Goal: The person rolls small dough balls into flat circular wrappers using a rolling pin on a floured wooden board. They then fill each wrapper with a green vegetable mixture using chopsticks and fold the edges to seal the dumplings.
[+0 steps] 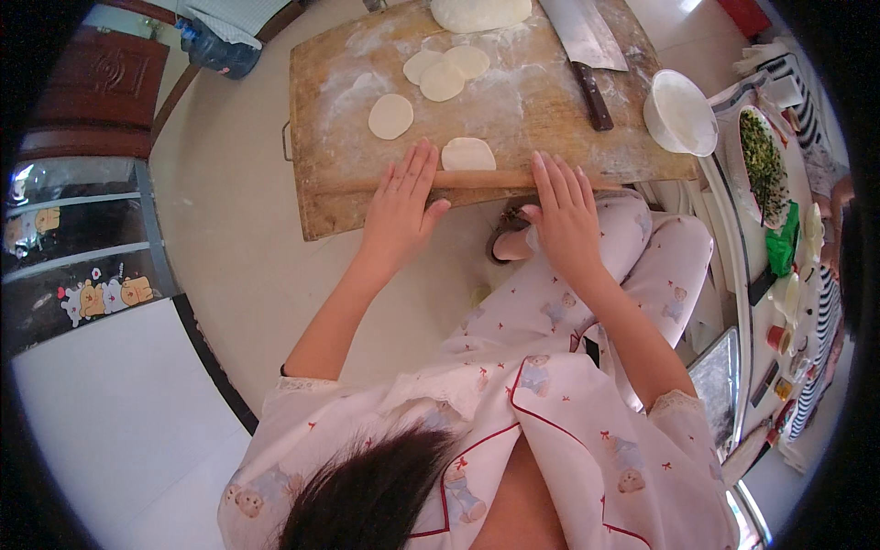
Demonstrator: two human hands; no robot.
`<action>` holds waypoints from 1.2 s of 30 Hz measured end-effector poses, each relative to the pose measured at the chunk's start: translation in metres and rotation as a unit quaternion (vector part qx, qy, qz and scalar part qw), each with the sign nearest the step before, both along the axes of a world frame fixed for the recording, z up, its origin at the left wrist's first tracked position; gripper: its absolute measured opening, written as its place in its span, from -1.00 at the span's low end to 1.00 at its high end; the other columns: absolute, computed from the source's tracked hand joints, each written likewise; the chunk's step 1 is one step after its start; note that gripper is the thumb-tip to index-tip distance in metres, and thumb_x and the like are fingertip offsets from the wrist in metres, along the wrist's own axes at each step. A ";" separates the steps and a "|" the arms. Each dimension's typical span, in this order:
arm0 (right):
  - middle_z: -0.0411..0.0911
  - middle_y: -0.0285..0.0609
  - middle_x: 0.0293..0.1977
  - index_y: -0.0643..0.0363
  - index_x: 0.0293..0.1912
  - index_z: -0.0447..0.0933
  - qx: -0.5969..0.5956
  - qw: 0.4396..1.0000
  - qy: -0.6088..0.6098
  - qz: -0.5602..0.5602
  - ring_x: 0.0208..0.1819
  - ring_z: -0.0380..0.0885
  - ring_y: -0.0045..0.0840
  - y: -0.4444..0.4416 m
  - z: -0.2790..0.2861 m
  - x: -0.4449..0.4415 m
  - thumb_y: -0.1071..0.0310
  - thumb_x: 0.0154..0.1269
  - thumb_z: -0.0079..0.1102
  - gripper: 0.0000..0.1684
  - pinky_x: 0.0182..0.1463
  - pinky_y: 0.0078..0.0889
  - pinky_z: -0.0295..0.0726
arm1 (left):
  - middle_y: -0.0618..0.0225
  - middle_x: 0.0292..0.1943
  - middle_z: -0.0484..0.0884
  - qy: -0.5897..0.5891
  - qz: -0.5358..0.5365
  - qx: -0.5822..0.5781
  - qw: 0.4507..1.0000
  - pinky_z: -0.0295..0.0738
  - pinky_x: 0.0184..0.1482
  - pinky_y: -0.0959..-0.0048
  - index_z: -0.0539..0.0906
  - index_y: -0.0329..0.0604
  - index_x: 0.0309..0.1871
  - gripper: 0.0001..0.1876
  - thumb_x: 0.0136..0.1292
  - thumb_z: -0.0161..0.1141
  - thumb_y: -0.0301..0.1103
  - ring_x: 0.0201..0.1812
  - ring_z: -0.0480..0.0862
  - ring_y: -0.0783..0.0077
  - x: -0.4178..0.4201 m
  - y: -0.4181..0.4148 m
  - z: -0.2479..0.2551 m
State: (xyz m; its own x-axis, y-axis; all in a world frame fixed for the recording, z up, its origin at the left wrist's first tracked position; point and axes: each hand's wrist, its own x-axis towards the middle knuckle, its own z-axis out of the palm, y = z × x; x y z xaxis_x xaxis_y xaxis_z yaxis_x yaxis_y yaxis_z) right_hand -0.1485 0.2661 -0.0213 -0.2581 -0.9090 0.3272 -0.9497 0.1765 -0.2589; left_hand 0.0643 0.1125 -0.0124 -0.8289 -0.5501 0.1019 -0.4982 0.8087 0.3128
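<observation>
A thin wooden rolling pin point(485, 180) lies across the near edge of a floured wooden board point(330, 199). My left hand point(402, 206) rests flat over its left part, fingers stretched out and thumb apart. Over the right part lies my right hand point(565, 213), also flat with straight fingers. Neither hand is curled around the pin. Between them, just beyond the pin, is a small flattened dough round point(469, 154). Another round wrapper point(391, 117) sits to the left, and three overlapping wrappers point(442, 77) lie farther back.
A large dough lump point(481, 14) is at the board's far edge. Right of it lies a cleaver point(591, 89), its handle towards me. A white bowl point(680, 113) stands at the right corner. Farther right, a table holds a dish of chopped greens point(762, 165). My knees are under the board's right side.
</observation>
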 end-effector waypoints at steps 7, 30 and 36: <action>0.50 -0.23 -0.15 -0.02 0.20 0.55 -0.076 0.997 -0.019 0.023 -0.04 0.46 -0.34 -0.010 -0.015 -0.028 0.41 0.27 0.20 -0.52 0.12 -0.17 0.29 | 0.26 0.51 0.29 0.012 -0.082 0.095 0.992 0.13 0.51 0.04 0.25 0.02 0.53 -0.20 0.23 0.34 -0.21 0.54 0.22 0.15 -0.039 -0.039 0.014; 0.20 -0.17 0.49 0.06 0.53 0.10 0.058 0.996 0.013 0.060 0.53 0.13 -0.28 -0.023 0.000 -0.034 -0.05 0.52 -0.12 -0.26 0.56 -0.11 0.03 | 0.21 0.61 0.05 -0.034 0.068 -0.032 0.997 -0.03 0.57 0.06 0.03 -0.11 0.61 -0.14 0.41 0.05 0.14 0.59 0.10 0.17 0.033 -0.011 -0.006; 0.24 -0.10 0.46 0.15 0.51 0.13 0.051 0.993 0.055 0.089 0.51 0.14 -0.19 -0.016 0.009 -0.032 -0.06 0.54 -0.15 -0.26 0.55 0.00 0.03 | 0.18 0.60 0.07 -0.032 0.082 -0.062 0.994 0.00 0.56 0.07 0.03 -0.13 0.60 -0.14 0.39 0.12 0.07 0.59 0.11 0.15 0.032 -0.018 -0.004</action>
State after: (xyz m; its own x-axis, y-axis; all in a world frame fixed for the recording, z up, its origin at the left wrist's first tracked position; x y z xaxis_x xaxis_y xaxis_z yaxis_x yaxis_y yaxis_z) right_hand -0.1809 0.2499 -0.0120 -0.0578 -0.9670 0.2479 -0.9896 0.0228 -0.1418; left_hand 0.0960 0.0942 -0.0163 -0.7360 -0.6651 0.1264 -0.6424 0.7450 0.1796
